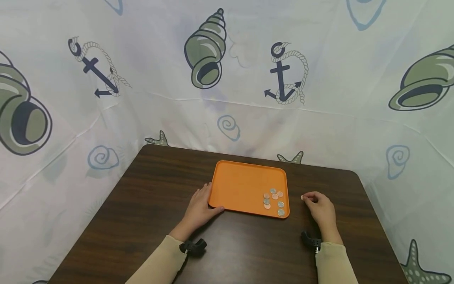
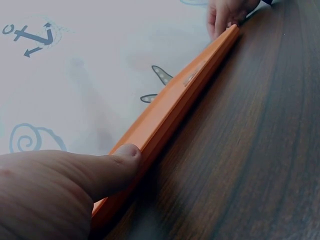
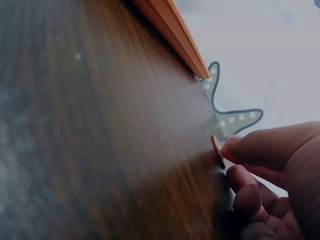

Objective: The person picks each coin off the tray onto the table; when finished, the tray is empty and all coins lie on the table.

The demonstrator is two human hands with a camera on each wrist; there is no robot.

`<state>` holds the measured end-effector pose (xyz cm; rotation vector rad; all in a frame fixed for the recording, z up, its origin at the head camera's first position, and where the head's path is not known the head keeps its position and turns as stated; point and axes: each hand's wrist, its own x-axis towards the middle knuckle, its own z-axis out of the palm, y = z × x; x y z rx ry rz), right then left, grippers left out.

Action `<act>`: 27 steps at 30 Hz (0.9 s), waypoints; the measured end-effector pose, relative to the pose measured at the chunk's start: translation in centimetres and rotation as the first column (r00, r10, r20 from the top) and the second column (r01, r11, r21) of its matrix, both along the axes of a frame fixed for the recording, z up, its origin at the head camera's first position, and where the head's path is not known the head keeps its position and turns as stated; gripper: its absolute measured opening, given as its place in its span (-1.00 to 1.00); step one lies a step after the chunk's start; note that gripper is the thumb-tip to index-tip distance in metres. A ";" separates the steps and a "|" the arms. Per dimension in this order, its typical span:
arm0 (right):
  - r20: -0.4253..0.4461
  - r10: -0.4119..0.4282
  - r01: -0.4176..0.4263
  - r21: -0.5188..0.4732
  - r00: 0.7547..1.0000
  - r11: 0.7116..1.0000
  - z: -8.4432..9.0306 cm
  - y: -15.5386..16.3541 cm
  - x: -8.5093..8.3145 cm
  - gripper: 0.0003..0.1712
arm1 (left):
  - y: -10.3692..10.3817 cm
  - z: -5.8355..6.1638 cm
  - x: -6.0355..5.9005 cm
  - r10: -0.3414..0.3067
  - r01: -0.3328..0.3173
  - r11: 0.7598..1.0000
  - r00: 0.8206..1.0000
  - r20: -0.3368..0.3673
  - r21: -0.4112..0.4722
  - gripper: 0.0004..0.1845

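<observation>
Bracing the orange tray (image 1: 241, 185) at its near-left corner, left hand (image 1: 199, 209) lies flat, thumb (image 2: 120, 160) along the rim. Coins (image 1: 274, 200) cluster near-right inside. Right hand (image 1: 320, 208) pinches a copper coin (image 3: 217, 150) on edge just right of the tray; shallow grip, could slip and roll toward the table (image 1: 142, 205) edge. Open room left and near.

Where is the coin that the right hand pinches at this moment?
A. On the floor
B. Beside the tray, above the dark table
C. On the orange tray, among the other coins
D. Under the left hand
B: the right hand pinches a coin between its fingertips beside the orange tray, above the table, apart from the coins on the tray.
</observation>
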<state>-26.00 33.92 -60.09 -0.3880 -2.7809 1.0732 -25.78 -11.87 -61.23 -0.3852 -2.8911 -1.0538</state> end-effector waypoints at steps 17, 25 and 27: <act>-0.102 0.003 -0.016 -0.128 0.995 0.992 3.1 -1.4 0.4 -0.70 | 0.0 -0.1 -0.3 -0.010 0.010 1.000 1.000 0.011 -0.026 0.17; -0.100 0.198 -0.198 0.005 0.975 0.980 5.7 -3.5 0.9 -0.77 | 0.0 -0.1 -0.3 -0.010 0.011 1.000 1.000 0.021 -0.030 0.18; -0.070 0.257 -0.255 0.033 0.964 0.966 6.0 -4.2 1.0 -0.80 | 0.0 -0.1 -0.3 -0.011 0.012 0.999 1.000 0.021 -0.030 0.18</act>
